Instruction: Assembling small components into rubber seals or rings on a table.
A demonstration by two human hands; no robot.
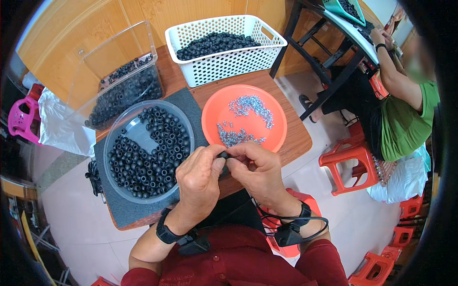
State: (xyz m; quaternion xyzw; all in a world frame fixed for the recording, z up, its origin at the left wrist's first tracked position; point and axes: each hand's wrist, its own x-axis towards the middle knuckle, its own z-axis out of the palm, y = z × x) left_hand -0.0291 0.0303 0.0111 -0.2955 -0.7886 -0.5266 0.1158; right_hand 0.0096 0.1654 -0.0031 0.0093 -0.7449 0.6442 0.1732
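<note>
My left hand pinches a small black rounded part between thumb and fingertips, in front of my body. Close against it, my right hand is pinched too, its fingertips at the same part; whatever they hold is too small to make out. Left of my hands stands a clear round tub of black ring-like parts with holes through them. Just beyond my hands is an orange plate bearing two loose heaps of tiny shiny metal pieces.
Behind the tub stands a clear box of black parts. A white perforated basket of black parts sits at the back of the wooden table. Rightward, a person in green works at another table beside a red stool.
</note>
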